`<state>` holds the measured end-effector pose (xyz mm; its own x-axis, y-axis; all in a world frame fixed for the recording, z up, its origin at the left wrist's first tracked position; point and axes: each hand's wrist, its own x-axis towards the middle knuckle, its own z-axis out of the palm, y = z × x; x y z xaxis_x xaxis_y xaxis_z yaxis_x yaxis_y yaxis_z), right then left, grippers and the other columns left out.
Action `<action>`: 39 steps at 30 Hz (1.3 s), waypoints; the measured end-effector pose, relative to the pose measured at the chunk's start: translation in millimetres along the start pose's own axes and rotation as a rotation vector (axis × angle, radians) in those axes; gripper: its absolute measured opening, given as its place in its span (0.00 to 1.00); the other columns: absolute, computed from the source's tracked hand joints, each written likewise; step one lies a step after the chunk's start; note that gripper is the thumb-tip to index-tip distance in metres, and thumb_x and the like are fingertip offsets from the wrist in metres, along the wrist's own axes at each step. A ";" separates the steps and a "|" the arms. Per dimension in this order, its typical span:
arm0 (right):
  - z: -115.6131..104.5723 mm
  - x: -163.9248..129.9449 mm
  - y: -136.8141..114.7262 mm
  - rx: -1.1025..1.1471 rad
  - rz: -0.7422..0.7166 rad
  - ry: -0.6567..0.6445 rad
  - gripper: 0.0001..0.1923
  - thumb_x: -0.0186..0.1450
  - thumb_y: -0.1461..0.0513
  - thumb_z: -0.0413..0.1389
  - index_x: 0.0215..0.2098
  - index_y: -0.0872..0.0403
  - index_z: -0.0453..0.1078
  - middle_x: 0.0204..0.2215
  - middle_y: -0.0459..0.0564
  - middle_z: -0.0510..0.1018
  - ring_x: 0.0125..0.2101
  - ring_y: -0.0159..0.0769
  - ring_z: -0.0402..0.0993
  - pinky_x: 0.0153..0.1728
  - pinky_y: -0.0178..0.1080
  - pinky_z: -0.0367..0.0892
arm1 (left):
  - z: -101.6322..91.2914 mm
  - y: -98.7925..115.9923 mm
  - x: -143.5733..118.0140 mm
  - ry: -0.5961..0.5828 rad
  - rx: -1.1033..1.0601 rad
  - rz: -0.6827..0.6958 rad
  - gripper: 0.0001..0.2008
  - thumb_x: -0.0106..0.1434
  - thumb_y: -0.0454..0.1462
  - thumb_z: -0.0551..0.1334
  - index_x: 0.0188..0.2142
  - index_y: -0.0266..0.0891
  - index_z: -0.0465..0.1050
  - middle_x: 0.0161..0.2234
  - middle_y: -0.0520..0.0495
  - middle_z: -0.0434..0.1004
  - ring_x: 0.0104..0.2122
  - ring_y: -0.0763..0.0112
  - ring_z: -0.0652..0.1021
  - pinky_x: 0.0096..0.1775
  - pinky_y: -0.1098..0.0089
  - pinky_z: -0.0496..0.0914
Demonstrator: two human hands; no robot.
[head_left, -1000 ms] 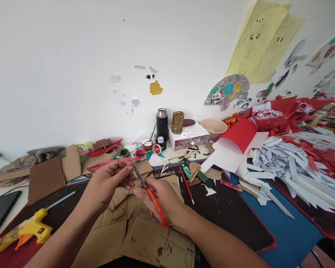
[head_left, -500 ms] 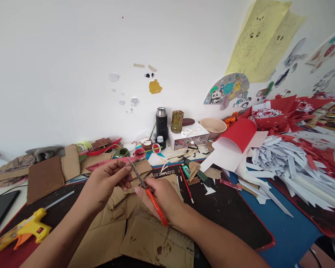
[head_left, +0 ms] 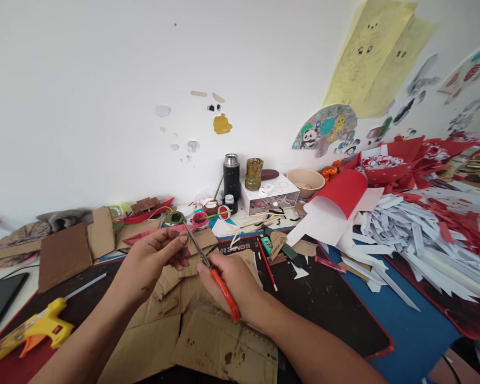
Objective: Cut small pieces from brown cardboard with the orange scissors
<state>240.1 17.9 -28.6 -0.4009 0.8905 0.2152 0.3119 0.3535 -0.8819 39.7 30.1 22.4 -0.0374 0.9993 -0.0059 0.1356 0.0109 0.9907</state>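
My right hand (head_left: 232,280) is closed around the orange-handled scissors (head_left: 226,296), whose blades point up and to the left. The blade tips reach close beside the fingertips of my left hand (head_left: 156,256). Thumb and fingers of that left hand are pinched together; whatever lies between them is too small or hidden to make out. Both hands are held above cardboard pieces (head_left: 152,330) on the dark mat. A stained cardboard sheet (head_left: 220,346) lies below my right hand, with a clear ruler over part of it.
A yellow glue gun (head_left: 44,328) lies at the left. Behind the hands stand paint pots (head_left: 200,219), a black flask (head_left: 231,178) and a white box (head_left: 270,197). A red pencil (head_left: 267,265) and a green-handled tool (head_left: 292,255) lie right of centre. White paper strips (head_left: 416,240) are heaped further right.
The scissors and my right hand have shifted very slightly, with the blades a little closer together. My left hand stays almost in place.
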 end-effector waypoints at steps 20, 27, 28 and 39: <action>0.3 6.1 4.5 0.629 0.200 0.038 0.26 0.71 0.38 0.61 0.35 0.50 0.66 0.16 0.36 0.67 0.12 0.26 0.62 0.13 0.29 0.59 | -3.5 0.7 -2.0 -0.075 0.206 0.095 0.18 0.58 0.55 0.75 0.30 0.45 0.84 0.27 0.49 0.78 0.28 0.65 0.75 0.32 0.68 0.71; -0.8 5.2 1.1 0.605 0.217 0.011 0.23 0.69 0.42 0.65 0.38 0.51 0.69 0.16 0.36 0.68 0.12 0.27 0.63 0.13 0.29 0.59 | 5.8 15.1 -8.6 -0.215 0.285 0.027 0.22 0.56 0.60 0.73 0.28 0.44 0.84 0.23 0.50 0.76 0.24 0.66 0.73 0.29 0.68 0.70; -0.7 5.1 0.4 0.598 0.221 0.011 0.22 0.68 0.43 0.66 0.38 0.51 0.69 0.16 0.35 0.68 0.12 0.27 0.63 0.13 0.29 0.59 | 6.9 16.5 -9.2 -0.228 0.293 0.023 0.22 0.56 0.60 0.73 0.28 0.44 0.84 0.23 0.50 0.76 0.24 0.66 0.73 0.29 0.68 0.70; -0.4 6.0 0.1 0.586 0.257 0.023 0.20 0.67 0.45 0.67 0.38 0.52 0.70 0.17 0.36 0.68 0.11 0.27 0.63 0.11 0.28 0.60 | 5.8 11.0 -6.3 -0.265 0.204 0.043 0.21 0.60 0.57 0.72 0.31 0.42 0.84 0.24 0.50 0.80 0.24 0.67 0.75 0.29 0.68 0.72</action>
<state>238.1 23.5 -27.3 -0.3557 0.9341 -0.0300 -0.1298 -0.0812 -0.9882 47.1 24.1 32.5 0.2279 0.9733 -0.0262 0.3282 -0.0515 0.9432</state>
